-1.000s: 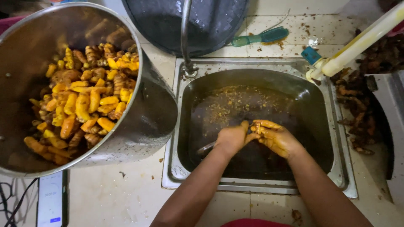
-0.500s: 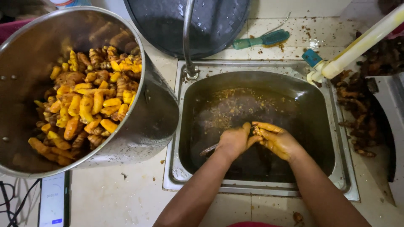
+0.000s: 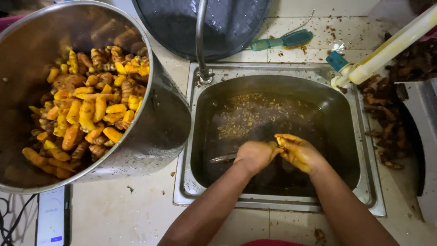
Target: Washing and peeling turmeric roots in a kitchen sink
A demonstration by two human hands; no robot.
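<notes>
— Where's the piece being cleaned?
— Between both fists: left hand (image 3: 256,156) curled around a knife (image 3: 223,158), right hand (image 3: 298,152) gripping a small yellow-stained root, above the steel sink (image 3: 277,206).
— Tips?
— Probably short scrapes, blade pointing away from the fingers.
</notes>
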